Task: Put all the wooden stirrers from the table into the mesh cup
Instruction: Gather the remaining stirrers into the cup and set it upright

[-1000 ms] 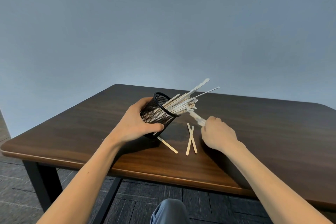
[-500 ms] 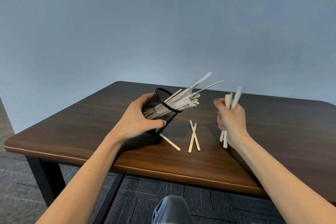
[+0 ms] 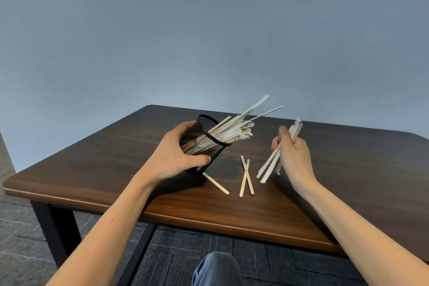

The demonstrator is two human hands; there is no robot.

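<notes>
Two hands at a dark wooden table, one tilting a cup, the other gripping a bundle of sticks.

Head view: the left hand is wrapped around a black cylindrical wire-mesh cup, tipped to the right, with many pale wooden stirrers fanning out of its mouth. The right hand is clenched around a small bundle of pale wooden stirrers, raised above the tabletop. Three loose stirrers lie flat between the hands: one single stirrer by the cup's base, and a crossed pair just beside it.
</notes>
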